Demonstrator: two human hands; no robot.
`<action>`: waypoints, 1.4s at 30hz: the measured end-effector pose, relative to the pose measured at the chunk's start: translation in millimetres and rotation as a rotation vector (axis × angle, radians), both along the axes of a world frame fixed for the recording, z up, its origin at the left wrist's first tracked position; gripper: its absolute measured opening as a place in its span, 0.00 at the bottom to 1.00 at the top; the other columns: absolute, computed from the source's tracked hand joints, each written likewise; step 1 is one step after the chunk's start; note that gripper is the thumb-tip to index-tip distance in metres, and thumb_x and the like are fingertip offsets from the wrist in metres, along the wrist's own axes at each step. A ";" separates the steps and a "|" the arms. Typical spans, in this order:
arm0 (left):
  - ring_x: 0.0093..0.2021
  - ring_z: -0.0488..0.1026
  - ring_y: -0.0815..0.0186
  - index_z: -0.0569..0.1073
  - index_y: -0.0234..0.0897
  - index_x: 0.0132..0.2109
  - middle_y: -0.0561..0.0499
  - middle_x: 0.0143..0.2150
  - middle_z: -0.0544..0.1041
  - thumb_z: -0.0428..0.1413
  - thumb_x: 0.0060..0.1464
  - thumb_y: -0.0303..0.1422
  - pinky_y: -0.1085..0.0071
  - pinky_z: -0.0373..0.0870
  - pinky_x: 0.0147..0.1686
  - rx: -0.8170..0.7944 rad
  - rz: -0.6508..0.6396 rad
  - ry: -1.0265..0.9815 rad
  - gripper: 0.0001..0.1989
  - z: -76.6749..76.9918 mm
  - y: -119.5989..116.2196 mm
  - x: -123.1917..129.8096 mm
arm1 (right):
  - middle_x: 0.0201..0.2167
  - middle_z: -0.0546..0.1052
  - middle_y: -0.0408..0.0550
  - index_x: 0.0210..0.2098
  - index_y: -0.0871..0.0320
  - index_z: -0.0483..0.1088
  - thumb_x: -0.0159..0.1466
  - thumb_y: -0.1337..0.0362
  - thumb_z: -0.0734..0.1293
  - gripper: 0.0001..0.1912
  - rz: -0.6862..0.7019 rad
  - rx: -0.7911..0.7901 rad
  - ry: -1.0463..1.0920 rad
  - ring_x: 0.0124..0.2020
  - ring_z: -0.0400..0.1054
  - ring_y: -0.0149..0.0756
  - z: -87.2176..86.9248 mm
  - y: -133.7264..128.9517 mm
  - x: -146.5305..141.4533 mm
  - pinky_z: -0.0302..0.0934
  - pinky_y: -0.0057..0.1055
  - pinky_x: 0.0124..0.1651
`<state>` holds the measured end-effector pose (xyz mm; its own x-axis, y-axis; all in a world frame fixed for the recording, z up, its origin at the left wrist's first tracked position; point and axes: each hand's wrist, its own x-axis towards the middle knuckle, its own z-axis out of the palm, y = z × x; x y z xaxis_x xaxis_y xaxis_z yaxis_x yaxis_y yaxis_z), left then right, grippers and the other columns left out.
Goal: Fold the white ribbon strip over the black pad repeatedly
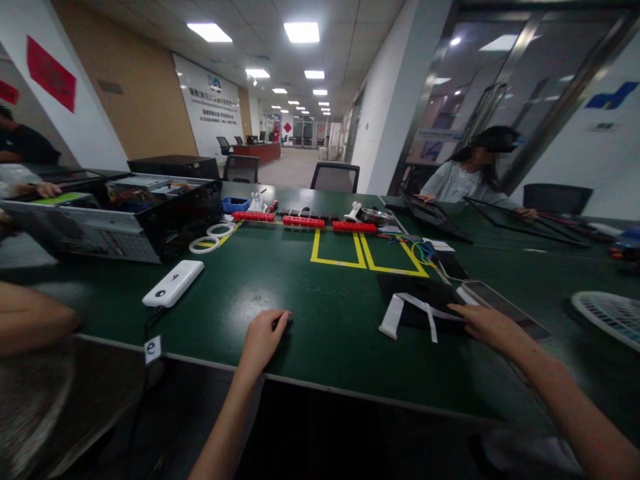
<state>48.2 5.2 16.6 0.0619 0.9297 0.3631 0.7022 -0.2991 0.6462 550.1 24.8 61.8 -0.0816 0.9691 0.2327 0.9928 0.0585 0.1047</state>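
Observation:
My left hand rests on the green table near its front edge. Its fingers are curled, and a small dark thing shows at the thumb, too hidden to name. Over on the right, my right hand has its fingertips together on the end of a flat white strip. The strip bends and lies loosely across a thin black sheet, with two ends hanging past its near edge. A phone-like flat slab lies just beyond my right hand.
A white power bank with a cable lies left, before an opened computer case. White rings, red blocks, yellow tape outlines and coloured wires sit farther back. A white basket stands right. Other people handle parts on both sides.

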 end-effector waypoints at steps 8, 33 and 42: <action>0.42 0.75 0.59 0.78 0.37 0.39 0.47 0.39 0.81 0.47 0.59 0.37 0.65 0.67 0.43 0.000 0.001 0.005 0.15 1.1 -0.6 0.2 | 0.40 0.73 0.66 0.49 0.69 0.65 0.65 0.59 0.51 0.23 -0.473 0.038 0.066 0.39 0.70 0.50 31.3 -12.8 1.2 0.62 0.39 0.39; 0.42 0.75 0.59 0.78 0.38 0.39 0.48 0.40 0.81 0.48 0.59 0.37 0.66 0.67 0.44 -0.001 0.003 -0.002 0.15 -1.4 0.9 -0.2 | 0.51 0.70 0.64 0.54 0.64 0.65 0.63 0.53 0.53 0.28 0.170 -0.046 0.018 0.53 0.62 0.52 -31.0 40.0 -99.0 0.50 0.59 0.55; 0.42 0.75 0.59 0.78 0.39 0.39 0.48 0.40 0.81 0.47 0.60 0.37 0.66 0.67 0.45 -0.008 -0.003 -0.007 0.15 1.7 -0.5 -0.6 | 0.54 0.69 0.52 0.53 0.54 0.68 0.64 0.55 0.51 0.24 0.268 -0.081 0.206 0.55 0.62 0.42 -23.5 61.6 -88.0 0.56 0.43 0.57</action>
